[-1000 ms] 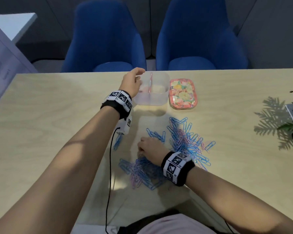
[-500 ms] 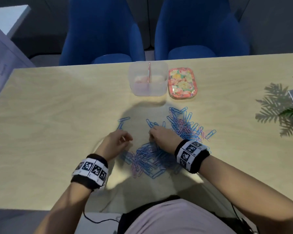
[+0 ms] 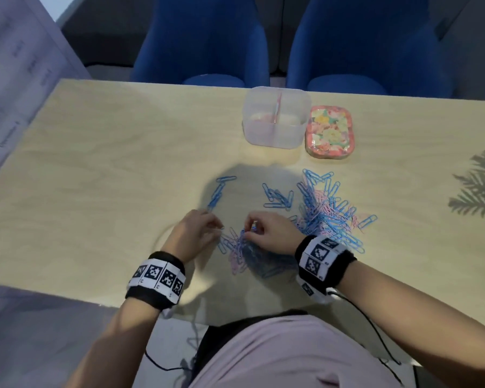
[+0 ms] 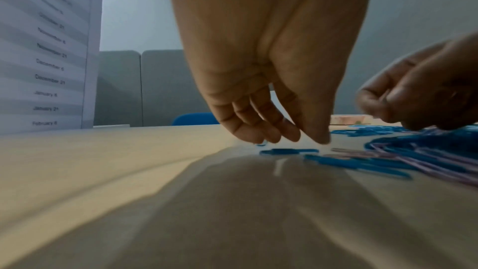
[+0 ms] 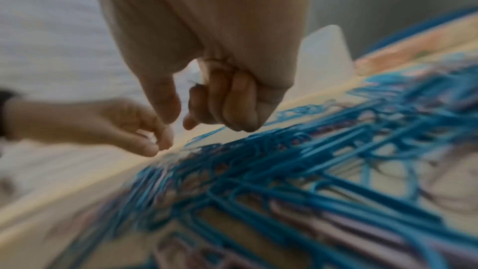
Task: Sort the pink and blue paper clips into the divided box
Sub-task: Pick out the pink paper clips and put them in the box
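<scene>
Reaching down at the near heap of paper clips (image 3: 244, 250), the left hand (image 3: 196, 233) has its fingers (image 4: 269, 130) hanging loosely bent, tips close to the thumb just above the tabletop (image 3: 109, 177); whether a clip is caught between them I cannot tell. Just right of it, the right hand (image 3: 272, 233) has its fingers (image 5: 227, 105) curled in toward the thumb over the same heap, and blur hides whether they have hold of anything.

That heap mixes pink and blue clips and lies between and under the two hands. A larger mixed pile (image 3: 331, 214) spreads to the right and farther off, a small group of blue clips (image 3: 277, 197) lies beyond the right hand, and a short line of blue clips (image 3: 219, 191) lies beyond the left hand.

At the far edge stands the divided box (image 3: 276, 135), clear plastic with a pink partition; what lies inside is too faint to make out. Touching or nearly touching its right side is a flowered lid (image 3: 331, 133).

Both wrists wear black bands with black-and-white square markers. A plant's shadow (image 3: 479, 191) falls at the right edge. Two blue chairs (image 3: 202, 40) stand behind the tabletop. At left a printed sheet (image 4: 49, 48) lists dates: November 21, December 21, January 21, February 6; upper lines are too blurred to read
</scene>
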A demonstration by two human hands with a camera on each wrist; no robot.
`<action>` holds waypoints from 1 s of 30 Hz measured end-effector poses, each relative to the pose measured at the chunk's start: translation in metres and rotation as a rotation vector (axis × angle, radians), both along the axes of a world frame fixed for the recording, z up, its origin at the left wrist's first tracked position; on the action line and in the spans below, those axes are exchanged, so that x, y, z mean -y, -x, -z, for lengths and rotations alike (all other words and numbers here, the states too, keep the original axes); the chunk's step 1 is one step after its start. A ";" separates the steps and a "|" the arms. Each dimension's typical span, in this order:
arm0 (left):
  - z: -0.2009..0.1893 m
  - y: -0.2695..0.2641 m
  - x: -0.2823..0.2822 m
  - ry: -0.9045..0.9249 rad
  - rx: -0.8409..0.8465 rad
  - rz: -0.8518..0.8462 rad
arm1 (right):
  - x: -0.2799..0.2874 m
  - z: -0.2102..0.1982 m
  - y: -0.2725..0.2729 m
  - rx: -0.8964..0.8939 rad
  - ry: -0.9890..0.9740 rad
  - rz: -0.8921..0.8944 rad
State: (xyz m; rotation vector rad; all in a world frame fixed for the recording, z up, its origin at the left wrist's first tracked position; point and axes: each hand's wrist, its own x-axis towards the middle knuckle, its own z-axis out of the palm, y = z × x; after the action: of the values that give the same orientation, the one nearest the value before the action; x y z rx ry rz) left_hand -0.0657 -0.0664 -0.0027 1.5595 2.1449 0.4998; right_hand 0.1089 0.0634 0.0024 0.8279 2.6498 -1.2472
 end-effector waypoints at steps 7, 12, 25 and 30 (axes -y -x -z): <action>0.007 0.002 0.011 0.059 0.061 -0.113 | 0.004 0.003 -0.015 0.117 -0.264 -0.108; 0.004 -0.003 0.006 -0.008 -0.201 -0.075 | -0.015 0.001 -0.034 0.145 -0.295 0.042; 0.001 -0.020 -0.024 0.082 -0.166 0.231 | 0.009 -0.002 0.015 0.169 -0.283 -0.156; 0.001 -0.023 -0.033 0.188 -0.161 0.218 | 0.007 0.002 0.007 0.204 -0.260 -0.113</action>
State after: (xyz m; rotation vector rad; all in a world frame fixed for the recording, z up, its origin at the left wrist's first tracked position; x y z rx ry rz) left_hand -0.0428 -0.0337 -0.0041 1.7471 2.0344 0.1006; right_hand 0.1024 0.0565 0.0007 0.7774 2.6811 -0.7586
